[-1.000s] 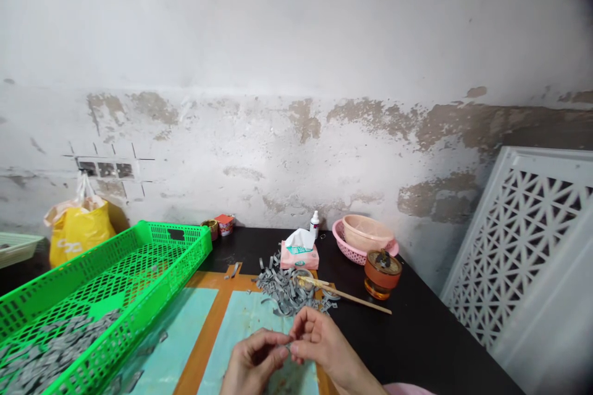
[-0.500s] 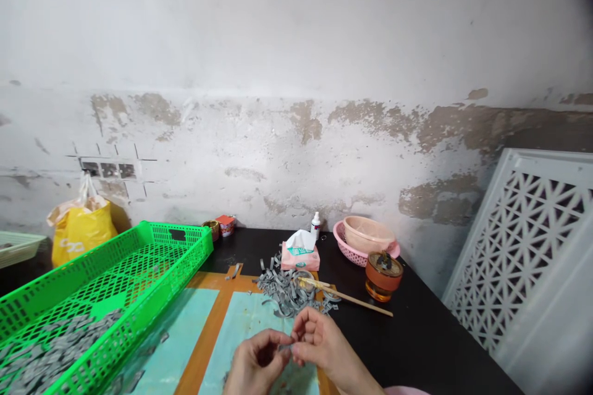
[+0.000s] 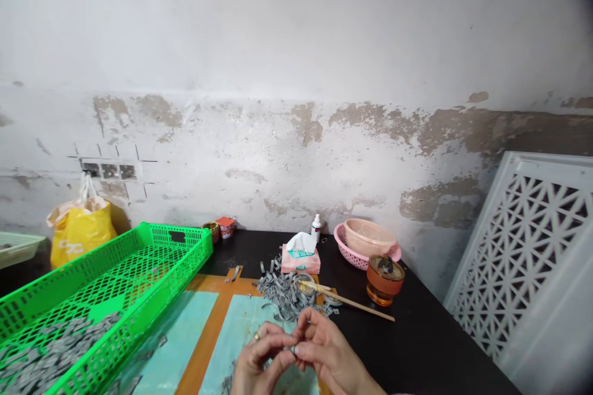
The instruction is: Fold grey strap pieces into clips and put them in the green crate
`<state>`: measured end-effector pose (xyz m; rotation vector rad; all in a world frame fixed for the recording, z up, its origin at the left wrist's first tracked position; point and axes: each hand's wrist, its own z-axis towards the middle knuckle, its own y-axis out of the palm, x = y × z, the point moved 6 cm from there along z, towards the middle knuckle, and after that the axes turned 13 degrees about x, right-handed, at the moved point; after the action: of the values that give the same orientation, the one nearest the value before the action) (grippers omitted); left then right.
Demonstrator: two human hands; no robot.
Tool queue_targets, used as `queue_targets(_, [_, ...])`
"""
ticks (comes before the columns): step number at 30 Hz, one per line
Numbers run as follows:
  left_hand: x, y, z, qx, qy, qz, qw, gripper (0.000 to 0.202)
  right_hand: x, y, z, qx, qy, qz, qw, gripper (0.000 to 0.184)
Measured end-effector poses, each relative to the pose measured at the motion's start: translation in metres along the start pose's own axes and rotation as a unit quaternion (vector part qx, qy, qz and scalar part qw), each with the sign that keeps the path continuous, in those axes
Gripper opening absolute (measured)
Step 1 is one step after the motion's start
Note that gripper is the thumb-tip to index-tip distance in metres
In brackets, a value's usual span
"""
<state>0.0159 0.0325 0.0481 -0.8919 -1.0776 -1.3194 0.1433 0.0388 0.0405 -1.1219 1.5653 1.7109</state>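
A stained, peeling plaster wall (image 3: 296, 31) fills the upper part of the view, and a white lattice panel (image 3: 523, 253) leans against it at the right. Below the wall stands a black table (image 3: 417, 333). A bright green plastic crate (image 3: 176, 259) sits at its left end, holding a layer of grey strips (image 3: 55, 352), and a yellow plastic bag (image 3: 81, 237) stands by the wall beyond the crate. In the middle of the table lies a teal work board (image 3: 241, 333) with orange bands (image 3: 204, 333) across it. A loose heap of grey strips (image 3: 282, 296) lies at the board's far edge, just beside a pink tissue box (image 3: 301, 262) and a small white bottle (image 3: 315, 228). Further right are a pink basket (image 3: 345, 247) with a peach bowl (image 3: 368, 236) resting in it and an amber glass jar (image 3: 384, 284). A thin wooden stick (image 3: 356, 307) runs from the heap toward the jar. The left hand (image 3: 257, 361), which wears a gold-coloured ring (image 3: 256, 336), and the right hand (image 3: 324, 352) are close together over the board, just in front of the heap. Both are closed, pinching a small grey piece (image 3: 291, 350) between their fingers, and it is too small and too covered to make out its shape.
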Motion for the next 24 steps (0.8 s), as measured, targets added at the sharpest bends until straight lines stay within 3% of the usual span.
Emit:
queue_targets(16, [0.0072,0.0032,0.0047,-0.046,0.043,0.021,0.998,0.016,0.0017,0.0073,-0.0022,-0.067,-0.027,0.077,0.994,0.043])
queue_targets(24, [0.0037,-0.0036,0.0012,-0.065,0.118,0.040,0.990,0.017,0.0062,0.0087,0.0000,-0.080,-0.030,0.075,0.994,0.043])
